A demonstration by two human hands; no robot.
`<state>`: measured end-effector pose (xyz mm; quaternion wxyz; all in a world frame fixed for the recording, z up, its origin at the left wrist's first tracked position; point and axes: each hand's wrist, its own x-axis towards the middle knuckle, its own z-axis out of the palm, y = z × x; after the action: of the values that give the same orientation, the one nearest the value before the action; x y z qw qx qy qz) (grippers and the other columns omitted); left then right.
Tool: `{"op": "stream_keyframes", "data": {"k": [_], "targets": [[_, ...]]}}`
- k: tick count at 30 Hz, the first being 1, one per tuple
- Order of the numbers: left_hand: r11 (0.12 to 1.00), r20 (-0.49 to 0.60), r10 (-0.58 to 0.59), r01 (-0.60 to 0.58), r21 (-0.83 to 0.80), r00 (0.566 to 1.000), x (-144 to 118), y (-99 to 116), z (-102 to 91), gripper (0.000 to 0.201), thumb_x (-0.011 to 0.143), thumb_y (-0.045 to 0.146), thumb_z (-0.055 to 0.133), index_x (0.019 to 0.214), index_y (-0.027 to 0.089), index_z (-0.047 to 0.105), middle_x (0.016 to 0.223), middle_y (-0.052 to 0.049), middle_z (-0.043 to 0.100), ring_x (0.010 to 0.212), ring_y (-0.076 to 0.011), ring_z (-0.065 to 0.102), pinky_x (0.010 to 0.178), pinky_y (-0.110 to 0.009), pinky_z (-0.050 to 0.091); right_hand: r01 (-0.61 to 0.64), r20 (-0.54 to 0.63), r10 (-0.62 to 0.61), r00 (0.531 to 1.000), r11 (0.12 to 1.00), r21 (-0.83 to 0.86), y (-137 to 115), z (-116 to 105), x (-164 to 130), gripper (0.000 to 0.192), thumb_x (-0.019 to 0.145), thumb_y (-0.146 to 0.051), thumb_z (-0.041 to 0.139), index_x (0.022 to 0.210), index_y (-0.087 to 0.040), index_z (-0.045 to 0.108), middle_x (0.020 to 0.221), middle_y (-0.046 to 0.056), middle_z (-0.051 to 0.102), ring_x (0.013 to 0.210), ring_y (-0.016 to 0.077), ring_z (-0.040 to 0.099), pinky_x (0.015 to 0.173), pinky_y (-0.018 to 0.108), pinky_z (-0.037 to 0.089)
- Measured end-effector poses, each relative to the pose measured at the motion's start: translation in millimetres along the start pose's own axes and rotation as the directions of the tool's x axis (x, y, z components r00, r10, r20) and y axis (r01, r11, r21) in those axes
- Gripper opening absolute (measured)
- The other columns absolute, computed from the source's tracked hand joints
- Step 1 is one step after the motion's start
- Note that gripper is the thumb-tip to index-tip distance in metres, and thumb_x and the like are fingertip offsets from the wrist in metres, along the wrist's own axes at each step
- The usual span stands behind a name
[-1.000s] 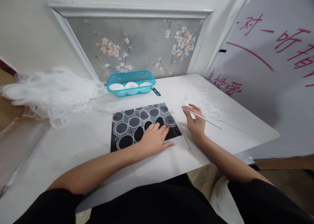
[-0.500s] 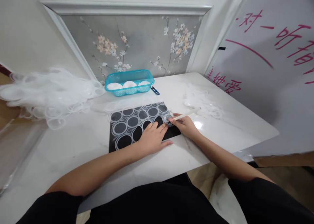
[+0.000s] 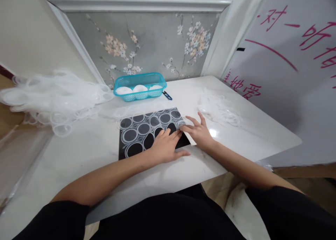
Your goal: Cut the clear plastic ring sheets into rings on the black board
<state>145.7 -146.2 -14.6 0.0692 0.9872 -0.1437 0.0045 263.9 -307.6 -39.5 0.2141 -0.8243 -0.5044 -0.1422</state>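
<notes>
A black sheet (image 3: 181, 145) printed with grey-white rings lies on the white table. My left hand (image 3: 165, 145) rests flat across its lower right part, fingers stretched over the rings and thumb out to the side. At the sheet's right edge, my right hand (image 3: 201, 133) has its fingers spread, two of them raised; the foremost fingertip touches the rings near my left fingertips. Below that hand a narrow white strip (image 3: 192, 142) shows beside the sheet; most of it is hidden, and its kind is not clear.
A blue plastic basket (image 3: 140, 77) with white round pads stands behind the sheet, small blue thread snips (image 3: 167, 95) beside it. Translucent rings pile up at the left (image 3: 57, 100); a smaller heap (image 3: 219, 108) lies at the right. A framed floral panel (image 3: 154, 43) backs the table.
The pale stick-like strip that slanted up from my right fingers now slopes down beneath that hand. My right fingers have spread and lifted. My left hand has stayed on the sheet.
</notes>
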Motion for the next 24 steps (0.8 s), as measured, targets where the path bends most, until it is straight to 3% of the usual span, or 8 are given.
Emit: {"op": "stream_keyframes", "data": {"k": [3, 6, 12, 16, 18, 20, 22, 24], "targets": [[1.000, 0.025, -0.013, 0.013, -0.010, 1.000, -0.4, -1.4, -0.4, 0.087, 0.080, 0.078, 0.036, 0.139, 0.014, 0.043, 0.141, -0.010, 0.045, 0.112, -0.0315, 0.042, 0.091, -0.044, 0.032, -0.130, -0.223, 0.104, 0.969, 0.986, -0.101, 34.1, -25.7, 21.7, 0.027, 0.086, -0.016, 0.048, 0.099, -0.028, 0.068, 0.101, -0.001, 0.072, 0.119, 0.0267, 0.051, 0.111, 0.059, 0.008], [0.999, 0.090, -0.020, 0.022, -0.025, 0.996, -5.5, 0.8, -5.1, 0.089, 0.080, 0.081, 0.031, 0.141, 0.016, 0.040, 0.146, -0.009, 0.039, 0.115, -0.0324, 0.040, 0.093, -0.044, 0.031, -0.409, -0.553, 0.263, 0.791, 0.899, -0.156, 77.7, -50.3, 37.1, 0.032, 0.095, -0.030, 0.039, 0.098, -0.022, 0.070, 0.099, 0.007, 0.071, 0.121, 0.0258, 0.048, 0.111, 0.054, 0.008], [0.996, -0.072, 0.000, 0.007, 0.090, 0.997, -55.1, -6.7, -31.4, 0.073, 0.088, 0.070, 0.034, 0.141, 0.020, 0.040, 0.147, -0.008, 0.037, 0.117, -0.0301, 0.040, 0.097, -0.043, 0.031, -0.532, -0.188, 0.500, 0.845, 0.818, -0.217, 112.7, -40.4, 16.7, 0.023, 0.083, -0.025, 0.052, 0.077, -0.015, 0.072, 0.084, 0.015, 0.069, 0.102, 0.0314, 0.059, 0.095, 0.055, 0.036], [0.968, -0.140, -0.224, 0.237, 0.087, 0.965, -108.8, -39.4, -39.2, 0.051, 0.090, 0.059, 0.044, 0.114, 0.016, 0.060, 0.123, -0.012, 0.052, 0.109, -0.0300, 0.045, 0.090, -0.044, 0.037, -0.490, -0.325, 0.445, 0.835, 0.869, -0.070, 84.7, -28.6, 4.4, 0.027, 0.083, -0.031, 0.051, 0.084, -0.016, 0.073, 0.124, 0.018, 0.058, 0.123, 0.0340, 0.047, 0.096, 0.054, 0.038], [0.951, -0.127, -0.298, 0.305, 0.042, 0.946, -132.5, -54.2, -36.0, 0.047, 0.088, 0.058, 0.048, 0.106, 0.017, 0.063, 0.118, -0.012, 0.053, 0.106, -0.0293, 0.046, 0.089, -0.045, 0.039, -0.411, -0.183, 0.426, 0.886, 0.905, 0.113, 61.5, -30.2, 5.1, 0.030, 0.084, -0.036, 0.051, 0.084, -0.017, 0.073, 0.119, 0.015, 0.062, 0.116, 0.0324, 0.054, 0.089, 0.048, 0.045], [0.941, -0.100, -0.338, 0.339, -0.012, 0.936, -150.1, -62.5, -30.8, 0.044, 0.086, 0.057, 0.050, 0.101, 0.017, 0.062, 0.115, -0.011, 0.052, 0.104, -0.0277, 0.046, 0.089, -0.044, 0.040, -0.366, 0.191, 0.317, 0.929, 0.862, 0.351, 39.1, -34.7, 8.1, 0.032, 0.083, -0.043, 0.053, 0.084, -0.018, 0.074, 0.106, 0.011, 0.069, 0.096, 0.0286, 0.064, 0.077, 0.040, 0.051], [0.938, -0.073, -0.345, 0.341, -0.065, 0.936, -159.8, -64.8, -26.9, 0.039, 0.086, 0.055, 0.051, 0.092, 0.018, 0.061, 0.114, -0.009, 0.051, 0.102, -0.0256, 0.045, 0.088, -0.042, 0.041, -0.384, 0.494, 0.109, 0.863, 0.778, 0.498, 22.0, -39.8, 12.3, 0.033, 0.080, -0.047, 0.057, 0.081, -0.019, 0.074, 0.099, 0.008, 0.071, 0.086, 0.0253, 0.066, 0.073, 0.034, 0.053], [0.941, -0.042, -0.327, 0.322, -0.102, 0.944, -162.7, -64.9, -27.5, 0.036, 0.087, 0.052, 0.052, 0.079, 0.017, 0.058, 0.112, -0.008, 0.050, 0.100, -0.0241, 0.045, 0.087, -0.040, 0.041, -0.402, 0.621, -0.016, 0.784, 0.749, 0.527, 11.7, -44.3, 17.4, 0.032, 0.080, -0.047, 0.059, 0.079, -0.019, 0.074, 0.096, 0.006, 0.072, 0.087, 0.0240, 0.066, 0.076, 0.032, 0.052]]}}
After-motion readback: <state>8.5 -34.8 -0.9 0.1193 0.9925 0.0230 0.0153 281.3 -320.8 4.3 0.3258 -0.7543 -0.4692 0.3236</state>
